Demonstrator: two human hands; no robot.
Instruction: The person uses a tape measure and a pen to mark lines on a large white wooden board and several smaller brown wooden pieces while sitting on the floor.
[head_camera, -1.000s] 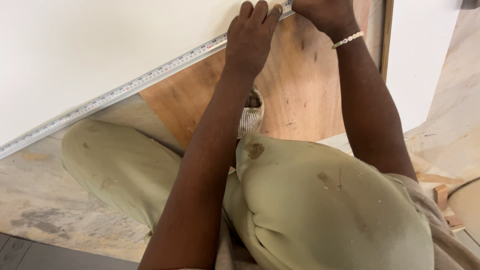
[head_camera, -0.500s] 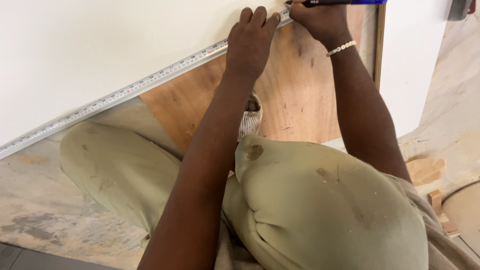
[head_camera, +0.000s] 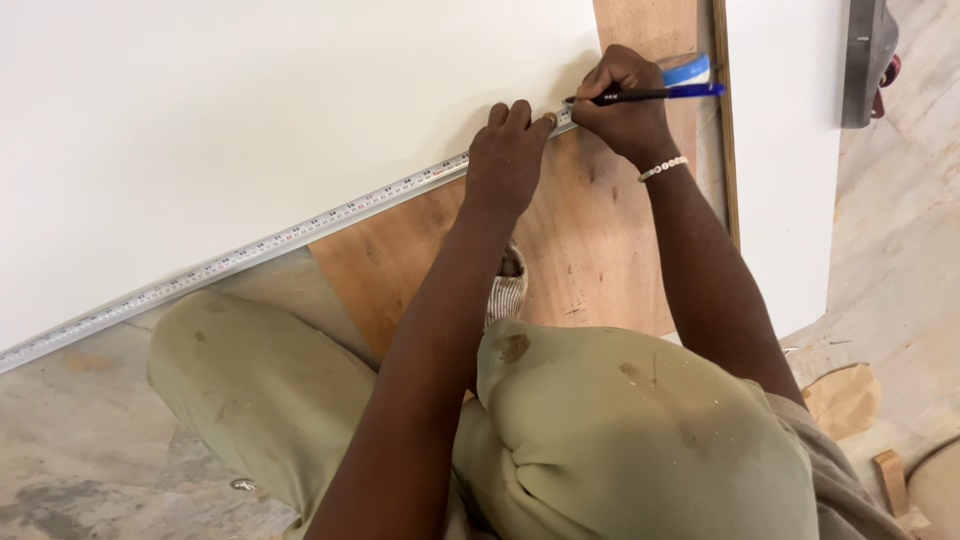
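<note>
My left hand (head_camera: 508, 155) flat, pressing long metal measuring tape (head_camera: 300, 235) along smooth white board (head_camera: 250, 110) edge; my right hand (head_camera: 622, 105) pinching blue-capped pen (head_camera: 650, 94). Grainy brown plywood (head_camera: 590, 240) beneath, mottled stone floor (head_camera: 70, 440).

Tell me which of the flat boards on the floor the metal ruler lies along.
The big white board: the metal ruler follows its lower edge, pinned by the left hand. The brown plywood lies beneath; the narrow white panel sits apart.

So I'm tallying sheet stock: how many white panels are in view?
2. One large white panel fills the upper left, with the metal ruler along its edge under the left hand. A narrower white panel lies right of the plywood sheet. Others may lie outside the frame.
</note>
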